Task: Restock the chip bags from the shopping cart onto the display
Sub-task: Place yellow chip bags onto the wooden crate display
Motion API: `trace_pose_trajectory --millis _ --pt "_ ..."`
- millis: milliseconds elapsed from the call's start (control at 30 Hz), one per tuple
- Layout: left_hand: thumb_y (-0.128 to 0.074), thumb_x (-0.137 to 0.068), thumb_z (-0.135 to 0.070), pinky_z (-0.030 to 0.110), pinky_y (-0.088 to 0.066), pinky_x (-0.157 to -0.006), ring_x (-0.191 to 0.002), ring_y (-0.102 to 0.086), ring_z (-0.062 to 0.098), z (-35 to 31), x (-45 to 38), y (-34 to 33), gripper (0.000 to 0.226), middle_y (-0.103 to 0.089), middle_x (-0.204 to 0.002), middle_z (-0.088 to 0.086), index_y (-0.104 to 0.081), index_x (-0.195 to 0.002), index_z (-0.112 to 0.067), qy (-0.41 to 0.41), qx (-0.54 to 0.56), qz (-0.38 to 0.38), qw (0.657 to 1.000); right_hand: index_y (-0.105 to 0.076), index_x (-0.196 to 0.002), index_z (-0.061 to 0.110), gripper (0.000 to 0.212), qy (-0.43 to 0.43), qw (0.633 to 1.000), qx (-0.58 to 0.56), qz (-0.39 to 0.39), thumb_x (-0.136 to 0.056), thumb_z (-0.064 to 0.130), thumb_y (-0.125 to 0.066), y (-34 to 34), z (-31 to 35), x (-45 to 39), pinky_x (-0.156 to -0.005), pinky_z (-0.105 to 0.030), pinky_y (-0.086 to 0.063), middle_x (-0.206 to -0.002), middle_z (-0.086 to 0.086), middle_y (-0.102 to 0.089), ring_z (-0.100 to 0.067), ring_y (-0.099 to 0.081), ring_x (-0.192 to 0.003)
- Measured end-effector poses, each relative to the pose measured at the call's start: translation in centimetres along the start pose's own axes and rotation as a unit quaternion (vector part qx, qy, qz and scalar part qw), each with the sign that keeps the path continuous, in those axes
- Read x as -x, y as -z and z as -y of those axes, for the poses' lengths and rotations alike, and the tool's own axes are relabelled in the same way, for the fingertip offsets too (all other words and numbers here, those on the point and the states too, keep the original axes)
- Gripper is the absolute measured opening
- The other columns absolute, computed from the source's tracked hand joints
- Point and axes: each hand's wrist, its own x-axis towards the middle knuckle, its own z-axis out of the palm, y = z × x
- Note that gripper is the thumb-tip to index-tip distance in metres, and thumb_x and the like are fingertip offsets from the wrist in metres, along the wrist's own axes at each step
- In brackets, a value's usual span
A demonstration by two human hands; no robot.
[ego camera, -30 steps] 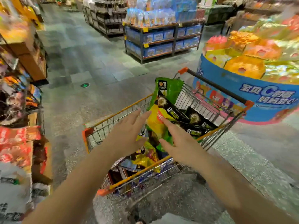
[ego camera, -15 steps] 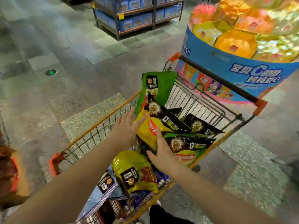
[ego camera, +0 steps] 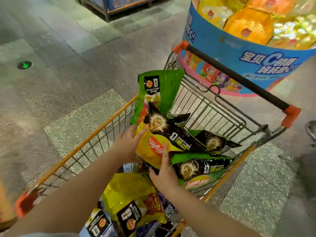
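Both hands (ego camera: pixel 127 146) now touching yellow chip bag (ego camera: pixel 150 151), previously hovering

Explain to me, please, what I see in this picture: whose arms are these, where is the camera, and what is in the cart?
There is no machine here. A person wears a camera on the head, so the one picture looks forward and down along their own two bare arms. They stand over a wire shopping cart on a shop floor. The cart holds many chip bags: green, black and yellow ones. The left hand and the right hand lie with straight fingers on either side of one yellow bag, touching it but not yet gripping it. A black bag lies partly over it. Behind the cart stands a round blue display filled with yellow and orange packs.
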Motion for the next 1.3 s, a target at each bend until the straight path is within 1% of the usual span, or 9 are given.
trace_pose_trajectory --millis 67,167,433,633,833,933,1000,1167,1300 --pt "-0.076 -0.07 -0.052 0.047 -0.011 -0.117 -0.145 -0.008 0.035 0.3 -0.9 -0.2 0.135 0.009 -0.157 0.019 0.05 -0.115 -0.041 -0.003 0.011 0.012 1.0 0.051 -0.106 0.06 0.107 -0.002 1.0 0.009 0.004 -0.095 0.036 -0.052 -0.3 -0.7 -0.8 -0.085 -0.035 -0.053 -0.12 -0.015 -0.058 -0.03 -0.062 -0.097" --pt "-0.077 -0.07 -0.05 0.045 -0.023 -0.113 -0.142 -0.022 0.035 0.6 -1.8 -0.4 0.134 0.004 -0.158 0.016 0.046 -0.12 -0.04 -0.01 0.035 0.017 0.999 0.054 -0.103 0.059 0.105 0.007 0.999 0.031 0.005 -0.095 0.04 -0.049 -0.6 -1.3 -1.6 -0.092 -0.035 -0.05 -0.143 -0.018 -0.043 -0.034 -0.057 -0.113" --pt "-0.087 -0.062 -0.037 0.047 -0.049 -0.08 -0.101 -0.06 0.043 1.0 -1.3 -1.9 0.13 -0.048 -0.131 0.024 0.023 -0.131 -0.051 -0.058 0.16 -0.127 0.977 0.048 -0.106 0.065 0.108 0.071 0.997 0.009 -0.015 -0.093 0.034 -0.054 -0.8 -1.5 -1.8 -0.105 -0.038 -0.041 -0.156 -0.015 -0.021 -0.033 -0.041 -0.133" --pt "-0.088 -0.059 -0.037 0.046 -0.048 -0.083 -0.102 -0.059 0.043 1.3 1.7 -1.2 0.13 -0.051 -0.129 0.023 0.015 -0.135 -0.052 -0.029 0.172 -0.168 0.97 0.015 -0.13 0.052 0.089 0.116 0.991 -0.039 -0.06 -0.09 0.029 -0.061 -0.2 0.7 -0.6 -0.107 -0.034 -0.034 -0.156 -0.011 -0.015 -0.029 -0.034 -0.136" --pt "-0.079 -0.058 -0.059 0.044 -0.045 -0.089 -0.117 -0.054 0.038 1.9 7.0 1.4 0.124 -0.048 -0.139 0.017 0.005 -0.146 -0.038 0.044 0.229 -0.203 0.951 0.032 -0.122 0.066 0.085 0.19 0.978 -0.027 -0.085 -0.072 0.065 -0.038 -0.2 3.9 2.3 -0.119 -0.046 -0.014 -0.157 -0.01 -0.007 -0.027 -0.003 -0.146" --pt "-0.056 -0.054 -0.075 0.044 -0.052 -0.075 -0.099 -0.064 0.04 2.1 10.2 2.6 0.119 -0.061 -0.122 0.02 -0.013 -0.15 -0.02 0.05 0.214 -0.266 0.939 0.029 -0.121 0.067 0.084 0.234 0.967 -0.033 -0.091 -0.073 0.064 -0.039 0.3 5.7 4.1 -0.119 -0.048 -0.006 -0.158 -0.01 -0.006 -0.021 0.006 -0.145" --pt "-0.053 -0.056 -0.076 0.045 -0.052 -0.073 -0.096 -0.065 0.04 2.1 12.2 3.3 0.115 -0.062 -0.12 0.019 -0.005 -0.148 -0.029 0.041 0.203 -0.294 0.933 0.032 -0.118 0.067 0.093 0.258 0.962 -0.032 -0.084 -0.081 0.055 -0.053 0.8 6.9 5.6 -0.12 -0.047 -0.003 -0.159 -0.009 0.0 -0.016 0.012 -0.143" --pt "-0.056 -0.059 -0.077 0.044 -0.052 -0.074 -0.096 -0.065 0.036 1.7 17.9 4.7 0.112 -0.064 -0.118 0.014 0.0 -0.146 -0.034 0.052 0.195 -0.355 0.913 0.035 -0.117 0.069 0.099 0.34 0.932 -0.044 -0.122 -0.077 0.058 -0.055 1.4 9.4 10.1 -0.117 -0.053 -0.012 -0.158 -0.013 -0.004 -0.028 -0.001 -0.147" --pt "-0.07 -0.06 -0.074 0.044 -0.053 -0.08 -0.105 -0.063 0.029 1.0 22.7 5.8 0.116 -0.062 -0.124 0.005 -0.01 -0.15 -0.032 0.09 0.207 -0.372 0.9 0.035 -0.117 0.07 0.114 0.406 0.903 -0.038 -0.14 -0.081 0.037 -0.068 2.5 11.0 13.7 -0.115 -0.055 -0.016 -0.156 -0.016 -0.013 -0.029 -0.009 -0.145"
